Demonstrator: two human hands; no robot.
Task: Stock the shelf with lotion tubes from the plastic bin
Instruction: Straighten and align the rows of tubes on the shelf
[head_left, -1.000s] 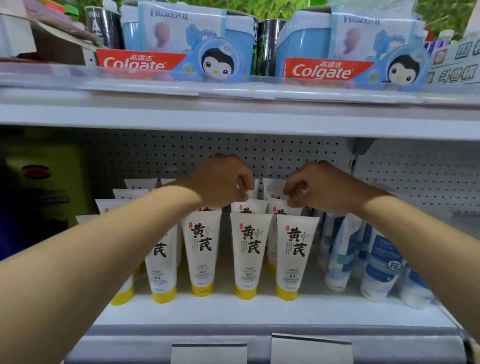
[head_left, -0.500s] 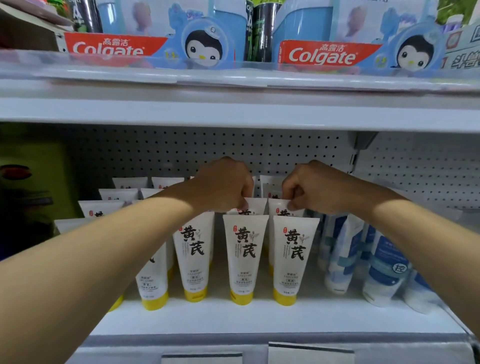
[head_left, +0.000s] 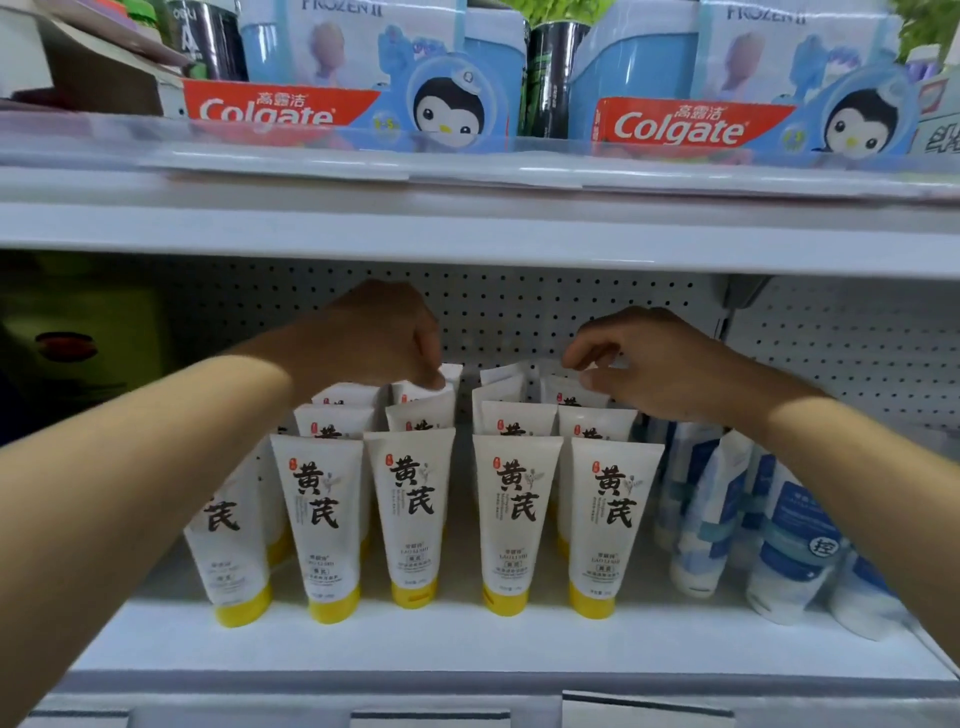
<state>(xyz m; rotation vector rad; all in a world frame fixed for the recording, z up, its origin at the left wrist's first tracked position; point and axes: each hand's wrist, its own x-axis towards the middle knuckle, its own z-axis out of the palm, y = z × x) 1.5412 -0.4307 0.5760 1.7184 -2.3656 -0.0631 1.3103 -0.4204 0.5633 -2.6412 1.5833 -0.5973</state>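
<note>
Two bare hands reach deep into a store shelf (head_left: 322, 639) stocked with white lotion tubes (head_left: 415, 499) — each standing on its yellow cap, crimped end up, in rows that run from the near edge toward the perforated back panel (head_left: 519, 312). At left, the left hand (head_left: 374, 338) hovers over the far rows with its fingers curled downward, fingertips (head_left: 434, 376) touching the crimped top of a far tube (head_left: 447, 375); whether they actually pinch it cannot be told. At right, the right hand (head_left: 649, 364) is bent over the far rows too, thumb and forefinger drawn close together at the top edge of another back tube (head_left: 571, 391), the remaining fingers loosely curled. A narrow gap splits the tubes into a left and a right block. Blue-and-white tubes (head_left: 789, 535) lean together just to the right of the lotion. On the upper shelf (head_left: 467, 228) sit two Colgate toothpaste boxes (head_left: 675, 124) printed with a cartoon penguin, with dark cans (head_left: 550, 78) between them. Price-tag holders (head_left: 644, 709) line the near edge — the plastic bin is out of frame.
</note>
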